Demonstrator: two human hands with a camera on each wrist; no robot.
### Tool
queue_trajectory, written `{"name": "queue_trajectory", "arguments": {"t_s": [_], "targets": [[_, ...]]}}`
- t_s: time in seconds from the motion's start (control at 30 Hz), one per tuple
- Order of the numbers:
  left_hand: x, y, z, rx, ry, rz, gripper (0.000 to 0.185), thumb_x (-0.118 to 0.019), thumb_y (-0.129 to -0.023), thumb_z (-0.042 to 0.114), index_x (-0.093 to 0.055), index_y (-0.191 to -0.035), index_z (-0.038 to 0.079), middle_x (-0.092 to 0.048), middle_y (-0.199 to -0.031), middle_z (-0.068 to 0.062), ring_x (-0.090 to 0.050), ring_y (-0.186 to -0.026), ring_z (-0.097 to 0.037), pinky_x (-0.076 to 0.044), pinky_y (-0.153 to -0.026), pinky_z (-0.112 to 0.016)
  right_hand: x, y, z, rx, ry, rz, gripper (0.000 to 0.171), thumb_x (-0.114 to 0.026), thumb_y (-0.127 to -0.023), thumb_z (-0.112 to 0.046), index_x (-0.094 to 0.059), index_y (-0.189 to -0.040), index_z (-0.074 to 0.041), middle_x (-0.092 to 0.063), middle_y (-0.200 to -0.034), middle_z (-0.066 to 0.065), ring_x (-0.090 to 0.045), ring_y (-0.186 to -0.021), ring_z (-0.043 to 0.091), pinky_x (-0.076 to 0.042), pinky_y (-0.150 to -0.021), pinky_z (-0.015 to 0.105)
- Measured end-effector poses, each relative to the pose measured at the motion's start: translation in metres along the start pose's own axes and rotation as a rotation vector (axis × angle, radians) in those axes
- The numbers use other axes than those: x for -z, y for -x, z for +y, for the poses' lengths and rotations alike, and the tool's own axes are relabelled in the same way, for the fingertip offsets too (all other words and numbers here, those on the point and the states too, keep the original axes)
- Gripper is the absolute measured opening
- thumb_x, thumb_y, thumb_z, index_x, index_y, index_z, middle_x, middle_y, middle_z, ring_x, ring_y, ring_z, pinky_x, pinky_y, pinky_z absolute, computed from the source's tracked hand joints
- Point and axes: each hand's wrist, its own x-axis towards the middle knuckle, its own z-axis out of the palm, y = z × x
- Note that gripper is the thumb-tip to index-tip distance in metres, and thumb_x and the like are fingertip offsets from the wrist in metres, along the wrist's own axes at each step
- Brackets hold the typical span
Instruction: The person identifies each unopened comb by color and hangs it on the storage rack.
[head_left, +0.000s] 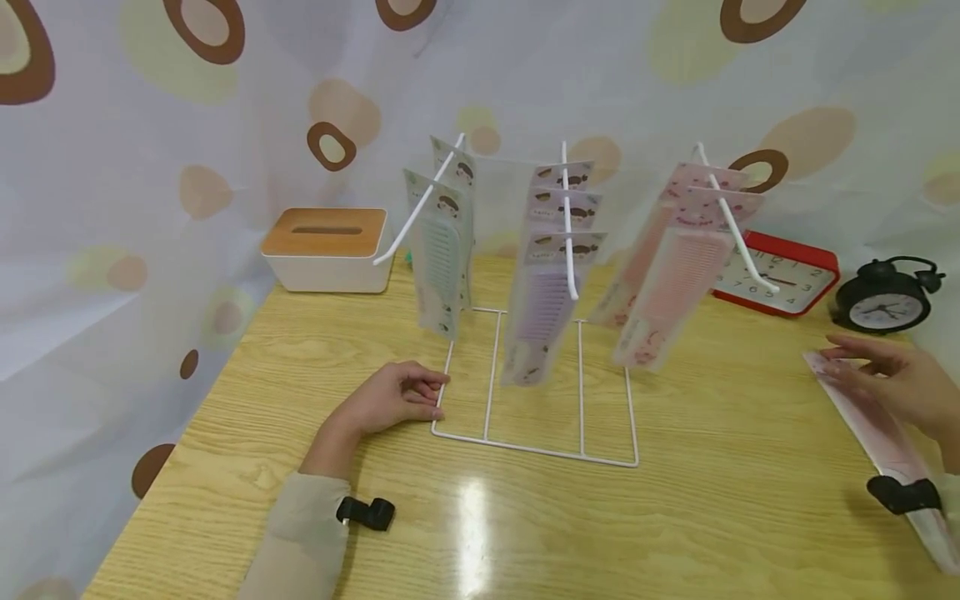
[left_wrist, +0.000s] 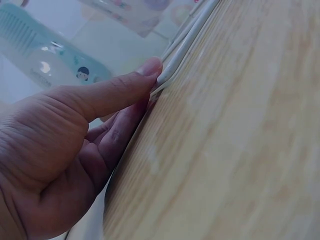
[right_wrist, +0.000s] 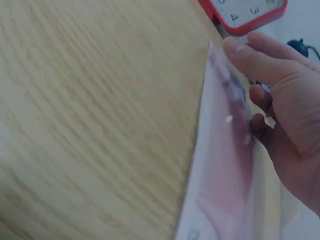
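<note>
A white wire display rack stands on the table, with packaged combs on its three prongs. Two green-blue combs hang at left, three purple combs in the middle, two pink combs at right. My left hand pinches the left side of the rack's base wire between thumb and fingers; its wrist view shows the thumb on the wire. Far right, my right hand holds another packaged pink comb by its upper end. That package slants over the table, slightly blurred.
A white tissue box with a wooden lid stands at the back left. Behind the right prong are a red square clock and a black alarm clock. A patterned curtain hangs along the back of the wooden table.
</note>
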Motion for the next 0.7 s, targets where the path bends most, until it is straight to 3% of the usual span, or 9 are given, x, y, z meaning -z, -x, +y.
{"name": "queue_trajectory", "arguments": {"t_s": [0.17,0.23,0.4,0.47,0.53,0.63,0.7], "targets": [[-0.0011,-0.0009,0.0008,0.008,-0.007,0.004,0.052,-0.081,-0.083,0.008,-0.063,-0.131,0.0,-0.064,-0.111,-0.015,-0.065,-0.097,-0.018,-0.057,-0.083,-0.023,-0.0015,0.0008,0.0069,-0.117,0.129,0.0,0.061,-0.07,-0.092,-0.047,-0.058,-0.142,-0.015,-0.038,-0.09,-0.047,-0.046,-0.069,0.002,-0.038,-0.057,0.021],[-0.0006,-0.0002,0.0014,0.01,-0.014,0.008,0.052,-0.082,-0.083,0.009,-0.064,-0.131,0.0,-0.064,-0.111,-0.014,-0.065,-0.096,-0.018,-0.057,-0.082,-0.023,-0.0012,-0.0014,0.0065,-0.095,0.165,0.001,0.062,-0.073,-0.09,-0.047,-0.06,-0.139,-0.012,-0.04,-0.093,-0.04,-0.046,-0.068,0.005,-0.037,-0.057,0.022],[0.0009,0.0023,0.0029,0.014,-0.018,0.013,0.052,-0.081,-0.083,0.009,-0.063,-0.131,0.0,-0.063,-0.11,-0.014,-0.064,-0.096,-0.018,-0.057,-0.082,-0.023,0.0017,-0.0069,0.0052,-0.018,0.188,-0.033,0.062,-0.079,-0.086,-0.04,-0.061,-0.135,-0.006,-0.038,-0.1,-0.041,-0.043,-0.068,0.001,-0.038,-0.057,0.02],[0.0009,0.002,0.0029,0.011,-0.017,0.01,0.052,-0.081,-0.083,0.009,-0.063,-0.131,0.0,-0.063,-0.111,-0.014,-0.064,-0.096,-0.019,-0.057,-0.082,-0.023,0.0016,-0.0076,0.0049,-0.008,0.199,-0.036,0.062,-0.08,-0.085,-0.039,-0.063,-0.132,-0.003,-0.05,-0.105,-0.033,-0.043,-0.07,-0.001,-0.038,-0.058,0.018],[0.0006,0.0013,0.0027,0.012,-0.01,0.007,0.052,-0.081,-0.083,0.008,-0.063,-0.131,0.0,-0.063,-0.111,-0.014,-0.064,-0.096,-0.018,-0.057,-0.082,-0.023,0.0004,-0.0065,0.0037,-0.037,0.209,-0.045,0.067,-0.079,-0.086,-0.042,-0.06,-0.133,0.001,-0.059,-0.117,-0.009,-0.047,-0.079,0.006,-0.037,-0.06,0.02],[0.0,0.0006,0.0025,0.012,-0.003,0.004,0.051,-0.081,-0.083,0.007,-0.063,-0.131,0.0,-0.062,-0.11,-0.014,-0.064,-0.095,-0.017,-0.057,-0.082,-0.023,-0.0026,-0.0029,0.0017,-0.162,0.186,-0.054,0.079,-0.071,-0.088,-0.054,-0.051,-0.142,0.0,-0.05,-0.125,0.025,-0.046,-0.094,0.024,-0.035,-0.062,0.022],[-0.0003,0.0011,0.0029,0.015,-0.001,0.008,0.051,-0.08,-0.083,0.006,-0.063,-0.131,-0.001,-0.062,-0.109,-0.014,-0.064,-0.095,-0.016,-0.057,-0.082,-0.023,-0.0051,-0.0002,0.0008,-0.262,0.132,-0.053,0.084,-0.065,-0.089,-0.062,-0.044,-0.149,-0.006,-0.045,-0.125,0.026,-0.041,-0.098,0.033,-0.036,-0.061,0.023]]}}
